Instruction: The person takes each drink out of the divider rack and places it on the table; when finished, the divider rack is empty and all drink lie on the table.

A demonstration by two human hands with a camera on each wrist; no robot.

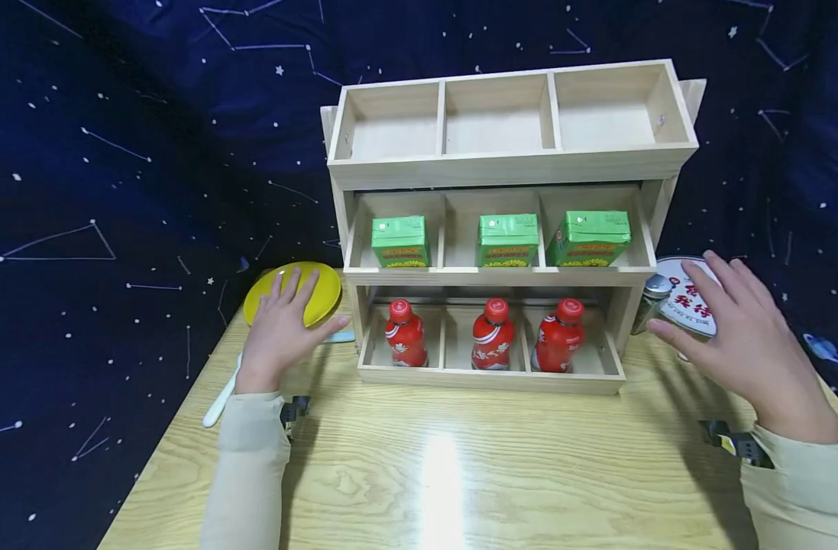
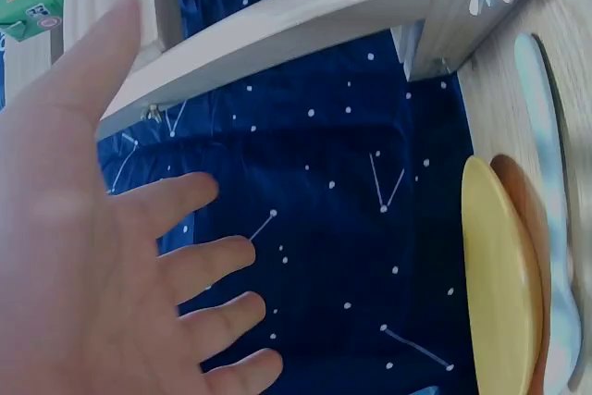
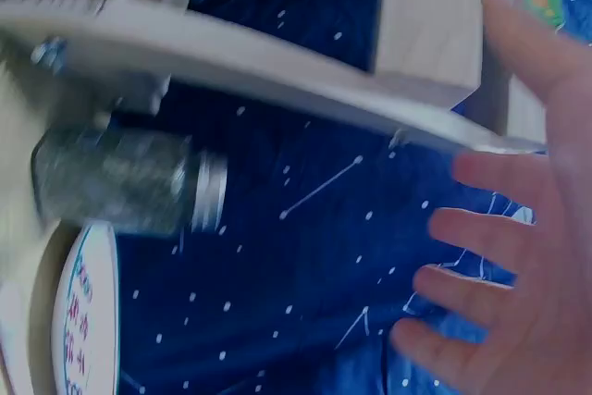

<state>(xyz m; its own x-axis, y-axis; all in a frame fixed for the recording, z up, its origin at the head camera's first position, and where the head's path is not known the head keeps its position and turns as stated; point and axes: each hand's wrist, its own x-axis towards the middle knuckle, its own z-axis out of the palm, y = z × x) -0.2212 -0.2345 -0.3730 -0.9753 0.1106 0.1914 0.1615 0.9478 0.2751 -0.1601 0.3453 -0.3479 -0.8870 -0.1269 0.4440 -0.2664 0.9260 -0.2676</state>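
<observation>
My left hand (image 1: pixel 281 336) hovers with spread fingers left of a wooden three-tier shelf (image 1: pixel 511 172), overlapping a yellow plate (image 1: pixel 325 294) in the head view. Nothing is in its grasp; the left wrist view shows the bare palm (image 2: pixel 74 256). On the shelf's other side, my right hand (image 1: pixel 755 344) also holds nothing, its fingers stretched toward the back. Beside it are a glass jar (image 1: pixel 648 305) with a silver lid and a white board (image 1: pixel 687 294) with red characters, partly covered by the hand. The right wrist view shows the jar (image 3: pixel 116 178) with dark contents.
Green cartons (image 1: pixel 506 240) occupy the middle tier, one per compartment. Red bottles (image 1: pixel 494 336) stand likewise in the bottom tier. A long pale-blue handled thing (image 1: pixel 221 399) lies on the wooden table (image 1: pixel 529 458) at the left. Dark star-patterned cloth (image 1: pixel 150 191) hangs behind.
</observation>
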